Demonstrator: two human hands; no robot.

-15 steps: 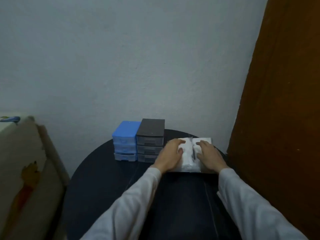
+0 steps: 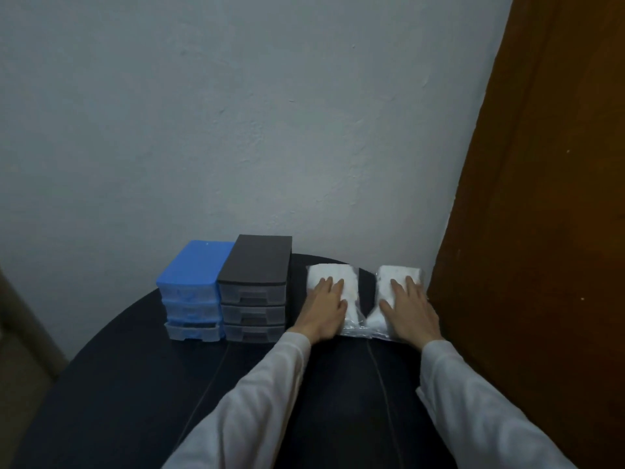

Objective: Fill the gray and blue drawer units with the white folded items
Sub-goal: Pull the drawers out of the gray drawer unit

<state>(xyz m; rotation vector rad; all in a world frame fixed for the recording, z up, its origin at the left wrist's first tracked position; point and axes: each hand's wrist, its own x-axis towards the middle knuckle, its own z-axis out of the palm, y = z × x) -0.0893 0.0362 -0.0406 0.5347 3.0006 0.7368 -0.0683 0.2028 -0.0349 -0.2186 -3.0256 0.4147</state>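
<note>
Two stacks of white folded items lie in clear plastic wrap at the back right of the dark round table [image 2: 135, 384]. My left hand [image 2: 323, 308] rests flat on the left stack [image 2: 333, 274], fingers straight. My right hand [image 2: 411, 311] lies flat on the right stack [image 2: 399, 274]. A dark gap separates the two stacks. Left of them stand the gray drawer unit [image 2: 255, 286] and the blue drawer unit [image 2: 192, 289], side by side, each with three clear drawers. The blue unit's bottom drawer [image 2: 194, 330] sticks out slightly.
A pale wall rises directly behind the table. A brown wooden door [image 2: 541, 231] stands close on the right, beside the right stack. A beige piece of furniture edges in at the far left [image 2: 13, 333].
The two stacks were pressed together under my hands; now they are spread apart, the right one nearer the door. The view has come closer.
</note>
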